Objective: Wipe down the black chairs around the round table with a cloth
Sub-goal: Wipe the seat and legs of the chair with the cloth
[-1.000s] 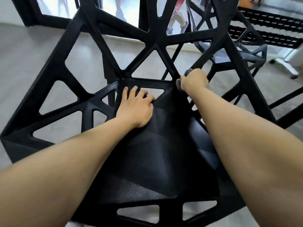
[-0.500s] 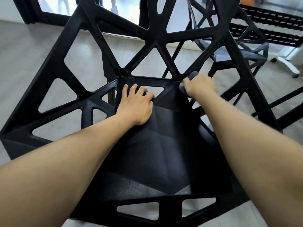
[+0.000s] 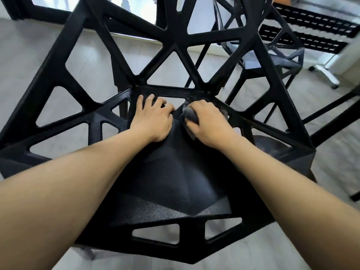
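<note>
head view: the right hand [image 3: 209,121] grips a grey cloth [image 3: 190,116] bunched against the back of the black chair [image 3: 175,184] seat. just beside it, the left hand [image 3: 153,118] rests on the seat, fingers loosely bent, holding nothing.

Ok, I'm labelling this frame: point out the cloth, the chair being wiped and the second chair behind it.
cloth [image 3: 190,114]: head view, grey fold beside the right hand's thumb.
chair being wiped [image 3: 175,176]: head view, bare seat centre.
second chair [image 3: 272,62]: head view, its seat.
</note>
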`<state>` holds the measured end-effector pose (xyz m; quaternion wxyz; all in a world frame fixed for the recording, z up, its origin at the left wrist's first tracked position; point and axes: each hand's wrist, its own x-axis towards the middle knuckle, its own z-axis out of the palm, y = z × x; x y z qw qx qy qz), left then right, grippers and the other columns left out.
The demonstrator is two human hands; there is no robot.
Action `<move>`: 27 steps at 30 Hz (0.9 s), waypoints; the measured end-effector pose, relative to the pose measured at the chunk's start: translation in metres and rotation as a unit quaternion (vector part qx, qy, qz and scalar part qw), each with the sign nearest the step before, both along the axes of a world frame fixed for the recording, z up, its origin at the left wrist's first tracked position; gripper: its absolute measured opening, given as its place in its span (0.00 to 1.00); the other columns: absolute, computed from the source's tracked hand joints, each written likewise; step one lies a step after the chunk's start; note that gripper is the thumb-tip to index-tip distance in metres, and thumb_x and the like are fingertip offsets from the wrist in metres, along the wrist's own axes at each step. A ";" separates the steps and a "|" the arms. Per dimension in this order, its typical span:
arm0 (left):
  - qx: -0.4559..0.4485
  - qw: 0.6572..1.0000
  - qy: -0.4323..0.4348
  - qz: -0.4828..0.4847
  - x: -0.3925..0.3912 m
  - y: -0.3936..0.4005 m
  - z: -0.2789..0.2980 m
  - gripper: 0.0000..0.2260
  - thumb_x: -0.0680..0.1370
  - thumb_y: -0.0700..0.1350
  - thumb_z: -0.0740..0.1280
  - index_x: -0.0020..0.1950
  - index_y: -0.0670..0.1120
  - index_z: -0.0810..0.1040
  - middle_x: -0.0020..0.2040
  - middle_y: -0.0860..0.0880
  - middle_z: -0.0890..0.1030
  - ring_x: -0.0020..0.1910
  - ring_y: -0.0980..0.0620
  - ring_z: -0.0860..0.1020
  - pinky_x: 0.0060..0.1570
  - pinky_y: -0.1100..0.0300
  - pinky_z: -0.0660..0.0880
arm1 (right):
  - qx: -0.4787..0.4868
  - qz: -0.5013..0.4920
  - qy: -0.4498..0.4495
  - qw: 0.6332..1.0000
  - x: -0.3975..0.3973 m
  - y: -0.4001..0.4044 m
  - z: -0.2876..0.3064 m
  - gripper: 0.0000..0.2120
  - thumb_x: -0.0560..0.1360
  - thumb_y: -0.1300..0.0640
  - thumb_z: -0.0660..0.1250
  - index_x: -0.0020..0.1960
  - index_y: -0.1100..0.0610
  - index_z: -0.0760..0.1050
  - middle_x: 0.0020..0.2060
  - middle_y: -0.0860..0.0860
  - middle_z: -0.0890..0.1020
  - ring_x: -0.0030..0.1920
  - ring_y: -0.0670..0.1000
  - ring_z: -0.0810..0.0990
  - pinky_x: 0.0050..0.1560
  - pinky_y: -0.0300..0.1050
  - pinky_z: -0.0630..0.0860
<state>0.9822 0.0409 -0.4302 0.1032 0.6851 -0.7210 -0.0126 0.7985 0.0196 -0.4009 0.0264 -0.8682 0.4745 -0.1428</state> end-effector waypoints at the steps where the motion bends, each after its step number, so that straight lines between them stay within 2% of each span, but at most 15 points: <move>1: -0.001 1.000 -0.001 0.001 0.000 0.001 0.000 0.18 0.84 0.52 0.50 0.73 0.55 0.68 0.75 0.50 0.64 0.79 0.39 0.53 0.77 0.38 0.42 | -0.008 -0.002 0.002 1.000 0.002 -0.002 -0.001 0.16 0.79 0.50 0.66 0.62 0.59 0.75 0.59 0.57 0.78 0.59 0.61 0.75 0.60 0.55 0.71; 6: -0.011 1.000 -0.001 -0.004 0.001 -0.001 -0.002 0.18 0.84 0.52 0.50 0.73 0.55 0.68 0.75 0.50 0.65 0.79 0.39 0.53 0.77 0.38 0.42 | -0.094 -0.154 0.083 0.980 0.029 -0.056 0.002 0.15 0.81 0.52 0.62 0.61 0.62 0.72 0.58 0.60 0.78 0.58 0.62 0.76 0.57 0.54 0.71; 11: -0.013 1.000 -0.004 -0.008 0.003 -0.002 -0.005 0.19 0.84 0.52 0.50 0.74 0.55 0.68 0.75 0.51 0.65 0.79 0.39 0.53 0.77 0.38 0.42 | -0.121 -0.198 0.118 0.965 0.048 -0.073 0.001 0.14 0.79 0.54 0.63 0.60 0.62 0.73 0.57 0.60 0.79 0.59 0.63 0.75 0.59 0.54 0.70; 14: -0.011 1.000 -0.005 -0.008 0.002 -0.002 -0.003 0.19 0.84 0.51 0.50 0.74 0.55 0.68 0.75 0.50 0.64 0.79 0.39 0.52 0.77 0.38 0.42 | -0.076 -0.144 0.114 0.980 0.039 -0.080 0.022 0.16 0.80 0.49 0.61 0.60 0.59 0.77 0.56 0.60 0.80 0.60 0.66 0.76 0.61 0.56 0.72; 17: 0.004 1.000 0.002 -0.008 0.003 -0.004 -0.001 0.19 0.84 0.51 0.50 0.74 0.55 0.68 0.75 0.50 0.64 0.79 0.39 0.52 0.77 0.38 0.41 | -0.002 -0.113 0.052 0.992 0.022 -0.071 0.037 0.16 0.78 0.48 0.62 0.54 0.59 0.78 0.52 0.60 0.82 0.56 0.65 0.78 0.54 0.53 0.74; 20: 0.005 1.000 0.004 -0.008 0.004 -0.004 0.000 0.19 0.84 0.51 0.51 0.73 0.56 0.69 0.76 0.49 0.65 0.79 0.39 0.53 0.77 0.37 0.42 | 0.021 -0.087 -0.009 0.996 0.017 -0.035 0.027 0.12 0.75 0.47 0.65 0.47 0.56 0.75 0.49 0.57 0.83 0.53 0.62 0.79 0.50 0.49 0.72; 22: 0.007 1.000 0.006 -0.007 0.004 -0.002 0.001 0.19 0.83 0.50 0.52 0.73 0.55 0.70 0.76 0.48 0.65 0.78 0.39 0.54 0.77 0.37 0.42 | 0.029 -0.054 -0.020 0.998 0.020 -0.001 0.017 0.12 0.73 0.46 0.67 0.47 0.55 0.76 0.48 0.56 0.82 0.52 0.61 0.78 0.48 0.46 0.66; 27: -0.034 0.999 0.030 0.004 0.005 -0.002 0.001 0.18 0.79 0.43 0.59 0.69 0.47 0.73 0.71 0.44 0.71 0.72 0.39 0.65 0.76 0.40 0.50 | 0.075 0.008 -0.075 0.994 0.019 0.089 0.014 0.12 0.72 0.45 0.68 0.48 0.52 0.77 0.43 0.48 0.78 0.48 0.55 0.75 0.49 0.48 0.70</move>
